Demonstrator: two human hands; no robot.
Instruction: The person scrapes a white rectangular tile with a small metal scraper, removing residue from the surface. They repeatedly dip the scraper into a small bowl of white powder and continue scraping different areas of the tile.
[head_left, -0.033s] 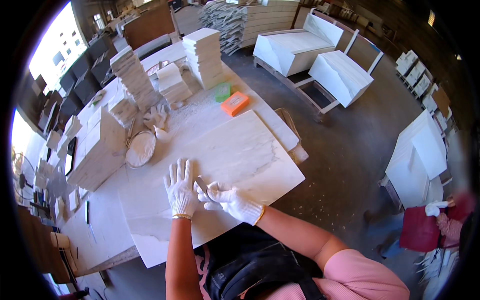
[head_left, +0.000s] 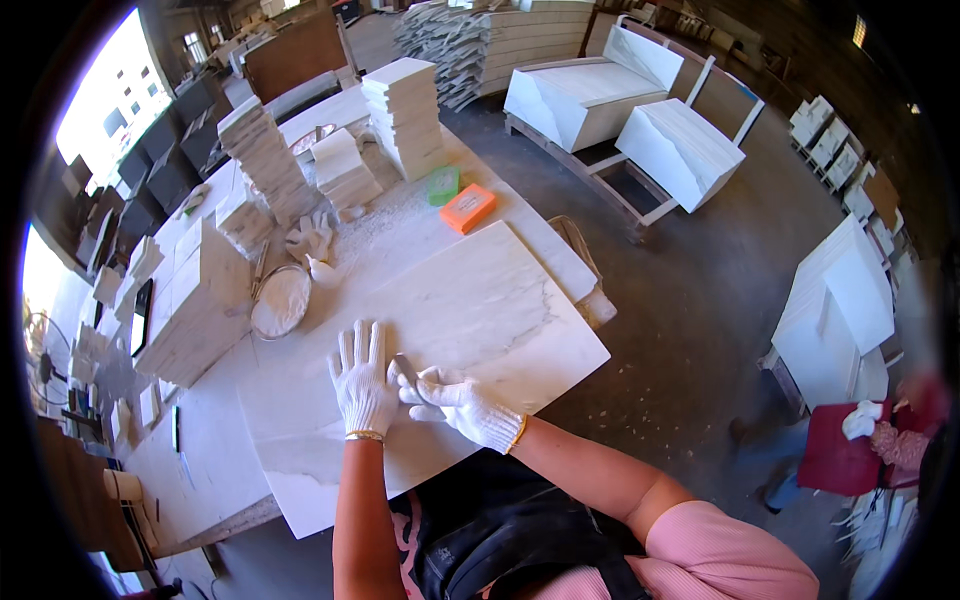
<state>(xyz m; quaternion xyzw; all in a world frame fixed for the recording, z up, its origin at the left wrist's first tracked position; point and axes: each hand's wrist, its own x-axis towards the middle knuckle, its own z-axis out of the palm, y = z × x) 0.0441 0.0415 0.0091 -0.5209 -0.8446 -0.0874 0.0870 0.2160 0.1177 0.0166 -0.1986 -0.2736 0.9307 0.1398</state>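
I see my left hand (head_left: 362,385), in a white knit glove, lying flat with fingers spread on the white marble slab (head_left: 470,300) that rests on the worktable (head_left: 200,450). My right hand (head_left: 455,400), gloved too, pinches a small grey tool (head_left: 404,368) against the slab, just beside the left.

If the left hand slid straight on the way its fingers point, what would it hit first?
The left hand lies flat on the marble slab, fingers pointing away from the person. Straight ahead is bare slab, then probably the slab's far edge and the white gloves lying beyond it; depth is hard to judge.
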